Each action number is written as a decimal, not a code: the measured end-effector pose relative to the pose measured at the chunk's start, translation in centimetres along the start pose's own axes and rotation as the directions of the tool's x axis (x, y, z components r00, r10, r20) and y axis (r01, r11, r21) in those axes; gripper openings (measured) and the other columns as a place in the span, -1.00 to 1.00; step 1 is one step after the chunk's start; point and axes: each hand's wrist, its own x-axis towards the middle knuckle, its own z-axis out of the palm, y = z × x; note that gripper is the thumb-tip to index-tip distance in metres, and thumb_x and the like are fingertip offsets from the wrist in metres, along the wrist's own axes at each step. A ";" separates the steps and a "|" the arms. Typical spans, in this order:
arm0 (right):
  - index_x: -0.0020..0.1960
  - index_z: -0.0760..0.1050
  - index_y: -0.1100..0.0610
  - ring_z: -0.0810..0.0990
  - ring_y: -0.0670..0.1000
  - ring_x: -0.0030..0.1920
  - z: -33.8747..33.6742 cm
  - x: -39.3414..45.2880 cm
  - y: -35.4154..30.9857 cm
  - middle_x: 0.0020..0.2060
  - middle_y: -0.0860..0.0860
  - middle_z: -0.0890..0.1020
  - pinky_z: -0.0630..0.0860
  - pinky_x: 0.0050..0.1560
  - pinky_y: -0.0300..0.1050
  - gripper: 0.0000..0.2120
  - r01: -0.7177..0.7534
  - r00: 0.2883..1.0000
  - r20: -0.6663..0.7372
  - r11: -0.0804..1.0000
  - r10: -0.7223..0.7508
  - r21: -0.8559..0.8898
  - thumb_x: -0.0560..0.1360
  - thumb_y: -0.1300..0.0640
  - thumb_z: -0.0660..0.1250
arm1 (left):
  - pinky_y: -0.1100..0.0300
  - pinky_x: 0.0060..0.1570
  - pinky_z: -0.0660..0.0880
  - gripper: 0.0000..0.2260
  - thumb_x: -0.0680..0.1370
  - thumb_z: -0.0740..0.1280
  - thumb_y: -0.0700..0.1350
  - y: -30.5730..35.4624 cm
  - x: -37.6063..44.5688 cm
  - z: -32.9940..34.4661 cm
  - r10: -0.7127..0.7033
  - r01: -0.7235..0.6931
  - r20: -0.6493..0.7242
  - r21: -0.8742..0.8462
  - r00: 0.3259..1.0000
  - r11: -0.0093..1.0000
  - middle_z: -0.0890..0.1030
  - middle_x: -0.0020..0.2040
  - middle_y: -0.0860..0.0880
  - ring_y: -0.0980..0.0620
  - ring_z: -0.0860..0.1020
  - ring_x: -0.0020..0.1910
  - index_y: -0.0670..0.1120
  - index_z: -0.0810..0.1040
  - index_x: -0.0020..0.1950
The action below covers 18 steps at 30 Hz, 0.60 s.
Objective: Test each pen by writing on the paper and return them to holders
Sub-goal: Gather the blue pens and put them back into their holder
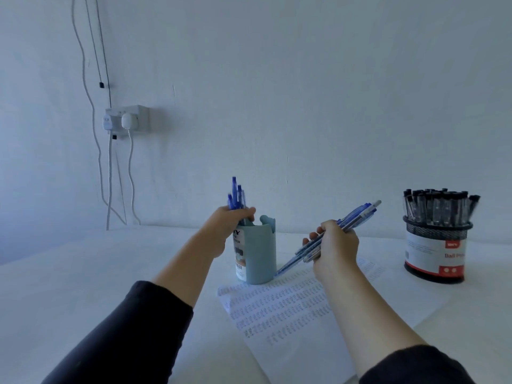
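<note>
Blue pens: a bunch [236, 194] stands in the pale cup [257, 253]; lower ends hidden inside.
Left hand [230, 221]: fingers curled round that bunch at the cup's rim; fingertips partly hidden behind the pens.
Right hand [336, 246]: grips a slanted bundle of pens [357, 214], tips pointing down-left above the paper [282, 309].
Paper: lies on the white worktop [83, 273]; rows of marks too small to read, near edge cut off by the arms.
Mesh pot [436, 249]: black-capped pens, well apart at right; label partly legible.
</note>
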 end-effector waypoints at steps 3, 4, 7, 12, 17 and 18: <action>-0.18 0.29 0.15 0.39 -0.01 -0.41 -0.1 0.2 -0.1 -0.33 0.06 0.40 0.46 -0.37 -0.10 -0.84 0.003 1.000 -0.024 1.000 -0.003 0.013 0.51 0.36 0.11 | 0.20 -0.17 0.37 -0.91 0.50 0.37 -0.21 -0.4 -0.3 -0.2 0.027 -0.027 0.112 -0.004 0.993 1.000 0.55 -0.29 -0.02 0.03 0.48 -0.22 -0.11 0.53 -0.19; -0.17 0.29 0.15 0.39 -0.01 -0.41 -0.1 0.3 -0.3 -0.33 0.06 0.40 0.46 -0.37 -0.10 -0.85 0.001 0.999 -0.035 1.000 0.000 0.027 0.51 0.36 0.11 | 0.20 -0.17 0.36 -0.96 0.51 0.37 -0.20 -0.4 -0.5 -0.3 0.036 -0.032 0.144 -0.032 0.989 0.999 0.55 -0.25 -0.01 0.04 0.48 -0.20 -0.10 0.53 -0.13; -0.09 0.29 0.16 0.40 -0.01 -0.41 0.4 0.6 -1.1 -0.32 0.06 0.40 0.47 -0.38 -0.12 -0.89 0.012 0.997 -0.078 0.992 -0.002 0.122 0.52 0.35 0.11 | 0.03 0.15 0.33 -0.71 0.46 0.38 0.04 -0.8 -1.1 -0.7 0.013 0.011 0.147 -0.165 0.989 0.986 0.54 0.02 -0.05 -0.02 0.47 0.04 -0.04 0.51 0.11; 0.01 0.28 0.18 0.36 -0.03 -0.47 3.3 0.9 -3.6 -0.33 0.06 0.39 0.41 -0.45 -0.19 -0.88 0.190 0.970 -0.196 0.951 -0.144 0.242 0.53 0.34 0.04 | -0.08 0.18 0.35 -0.60 0.36 0.37 0.20 -1.9 -1.1 -1.6 0.036 0.001 0.129 -0.277 0.991 0.961 0.54 0.11 -0.09 -0.05 0.49 0.08 0.03 0.52 0.11; -0.15 0.28 0.03 0.45 0.06 -0.37 7.5 0.8 -3.1 -0.18 0.14 0.47 0.52 -0.28 -0.01 -0.79 0.380 0.920 -0.135 0.922 -0.368 0.077 0.47 0.34 0.09 | 0.00 0.02 0.38 -0.81 0.54 0.27 0.06 -2.6 -0.8 -0.9 0.074 -0.058 0.064 -0.215 0.995 0.975 0.59 -0.05 -0.03 -0.03 0.50 -0.03 -0.02 0.58 0.00; -0.16 0.27 0.01 0.48 0.09 -0.30 8.1 0.8 -2.6 -0.13 0.14 0.48 0.53 -0.19 0.07 -0.77 0.409 0.909 -0.097 0.912 -0.406 0.017 0.45 0.35 0.10 | 0.01 0.02 0.38 -0.81 0.55 0.27 0.05 -2.6 -0.8 -0.9 0.084 -0.070 0.063 -0.202 0.994 0.977 0.59 -0.09 -0.02 -0.02 0.50 -0.04 -0.04 0.58 -0.03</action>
